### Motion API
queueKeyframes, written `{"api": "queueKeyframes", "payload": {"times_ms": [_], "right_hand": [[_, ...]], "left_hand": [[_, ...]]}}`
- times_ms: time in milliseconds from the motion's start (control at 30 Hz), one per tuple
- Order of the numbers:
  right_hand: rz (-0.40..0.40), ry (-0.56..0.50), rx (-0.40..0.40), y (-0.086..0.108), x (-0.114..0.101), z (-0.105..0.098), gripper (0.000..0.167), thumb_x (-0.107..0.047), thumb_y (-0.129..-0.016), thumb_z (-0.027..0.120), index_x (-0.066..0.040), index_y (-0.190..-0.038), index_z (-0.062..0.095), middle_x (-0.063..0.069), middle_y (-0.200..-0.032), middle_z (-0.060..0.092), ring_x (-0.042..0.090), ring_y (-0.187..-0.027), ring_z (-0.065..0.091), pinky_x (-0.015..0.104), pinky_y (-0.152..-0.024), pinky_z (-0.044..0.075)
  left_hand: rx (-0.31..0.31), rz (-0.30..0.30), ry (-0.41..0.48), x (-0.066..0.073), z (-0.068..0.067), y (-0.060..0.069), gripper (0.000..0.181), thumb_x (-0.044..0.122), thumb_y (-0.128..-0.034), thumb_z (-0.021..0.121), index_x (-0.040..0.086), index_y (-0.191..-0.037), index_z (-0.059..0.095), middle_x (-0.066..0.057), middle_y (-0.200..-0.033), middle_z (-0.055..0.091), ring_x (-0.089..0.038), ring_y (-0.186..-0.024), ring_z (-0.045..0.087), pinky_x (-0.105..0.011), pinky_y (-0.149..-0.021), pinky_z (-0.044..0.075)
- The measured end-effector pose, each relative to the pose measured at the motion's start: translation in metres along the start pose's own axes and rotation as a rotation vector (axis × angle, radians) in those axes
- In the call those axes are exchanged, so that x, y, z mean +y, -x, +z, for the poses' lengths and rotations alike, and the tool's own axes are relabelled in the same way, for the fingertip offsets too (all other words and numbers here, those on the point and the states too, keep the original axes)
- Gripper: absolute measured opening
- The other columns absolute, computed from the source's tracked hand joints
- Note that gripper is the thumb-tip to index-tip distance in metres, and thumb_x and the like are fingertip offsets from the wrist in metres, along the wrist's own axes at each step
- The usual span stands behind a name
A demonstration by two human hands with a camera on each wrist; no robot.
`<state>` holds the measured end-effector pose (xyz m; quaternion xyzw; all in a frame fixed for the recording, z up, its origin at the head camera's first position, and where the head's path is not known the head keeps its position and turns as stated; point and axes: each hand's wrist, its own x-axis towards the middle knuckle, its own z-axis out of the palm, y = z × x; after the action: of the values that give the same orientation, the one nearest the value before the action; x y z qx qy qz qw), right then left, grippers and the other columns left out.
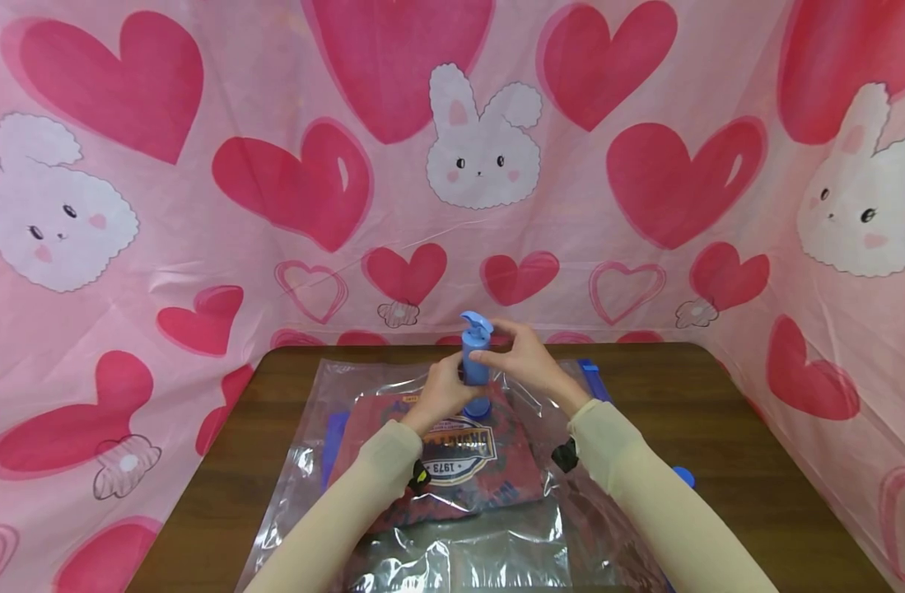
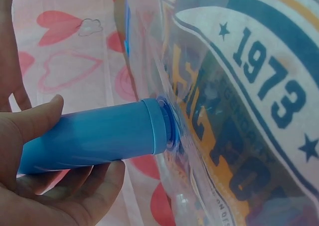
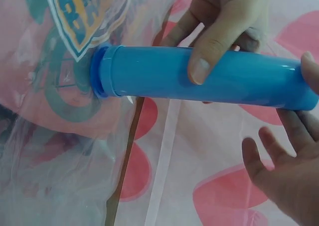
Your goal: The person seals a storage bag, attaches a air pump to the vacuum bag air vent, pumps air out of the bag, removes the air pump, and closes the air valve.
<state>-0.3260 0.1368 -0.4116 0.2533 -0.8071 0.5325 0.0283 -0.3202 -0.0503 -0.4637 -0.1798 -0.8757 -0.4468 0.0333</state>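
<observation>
A blue hand pump (image 1: 476, 354) stands upright on the round blue valve (image 1: 478, 408) of a clear plastic storage bag (image 1: 496, 560). Inside the bag lies a folded red printed garment (image 1: 489, 486) marked "1973". My left hand (image 1: 446, 389) grips the pump's barrel, its thumb (image 2: 42, 118) along one side and fingers underneath. Higher up, my right hand (image 1: 526, 358) holds the pump's top end between thumb and fingers; in the right wrist view, some fingers (image 3: 266, 148) of it spread away. The pump's lower rim meets the valve in both wrist views.
The bag covers much of the dark wooden table (image 1: 689, 395). A blue zip slider (image 1: 589, 366) lies along its right edge. Beside my right sleeve is a round blue cap (image 1: 683, 476). A pink heart-patterned cloth (image 1: 393, 198) rises behind and at both sides.
</observation>
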Motion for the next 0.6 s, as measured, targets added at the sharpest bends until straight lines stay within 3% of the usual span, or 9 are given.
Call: {"api": "queueKeyframes", "payload": {"times_ms": [233,600], "right_hand": [[-0.034,0.031,-0.056,0.0,-0.0025,-0.0037,0.057,-0.019,-0.094,0.081,-0.004,-0.146,0.06,0.01,-0.129,0.07,0.03,-0.114,0.068,0.049,-0.097,0.057],[0.065,-0.013,-0.012,0.0006,-0.0038,-0.005,0.058,-0.024,-0.089,0.087,-0.008,-0.141,0.065,0.007,-0.126,0.072,0.028,-0.112,0.07,0.048,-0.094,0.058]], "left_hand": [[-0.005,0.006,0.007,0.0007,-0.0004,-0.0001,0.055,0.013,-0.0867,0.087,0.003,-0.136,0.065,-0.018,-0.126,0.072,-0.035,-0.111,0.072,-0.049,-0.093,0.059],[-0.005,0.001,0.009,0.0004,0.0006,-0.0002,0.057,0.011,-0.0859,0.088,0.002,-0.137,0.064,-0.018,-0.126,0.072,-0.036,-0.112,0.071,-0.051,-0.095,0.058]]}}
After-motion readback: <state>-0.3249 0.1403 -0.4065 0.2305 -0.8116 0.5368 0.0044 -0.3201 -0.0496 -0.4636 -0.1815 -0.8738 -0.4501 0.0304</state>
